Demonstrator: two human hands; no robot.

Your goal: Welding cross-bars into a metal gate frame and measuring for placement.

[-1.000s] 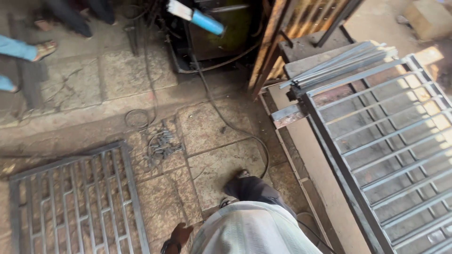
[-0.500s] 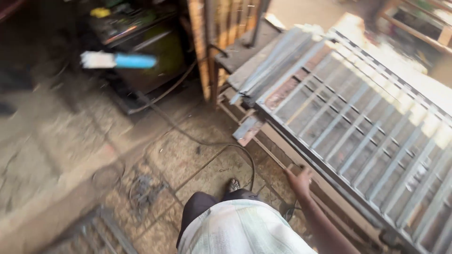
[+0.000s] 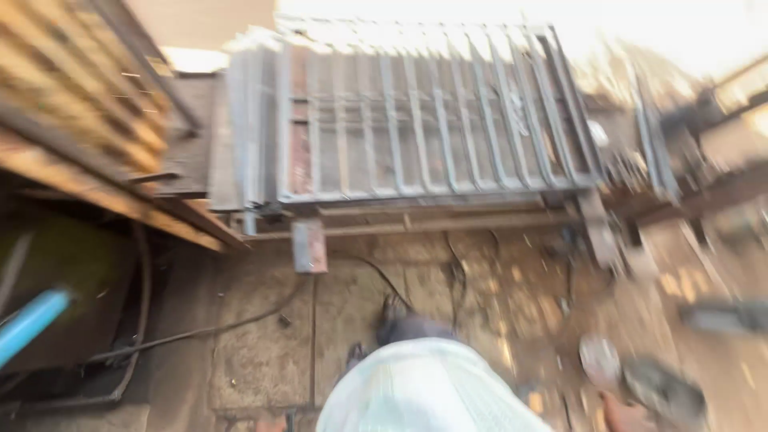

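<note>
While the right hand (image 3: 620, 416) grips a blurred dark angle grinder (image 3: 652, 388) low above the floor, the left is unseen, and the grey barred metal gate (image 3: 424, 120) lies ahead.

Angle grinder (image 3: 652, 388) at lower right of view, motion-blurred. Dark grey body, pale round disc end (image 3: 600, 360) pointing left. Lies tilted, low over stained concrete floor. My right hand (image 3: 628, 416) under its rear, at bottom edge, mostly cut off; grip hard to read in blur. Grey steel window grille (image 3: 424, 120) lies flat on trestle frame ahead, bars running away from me, well apart from grinder.
</note>
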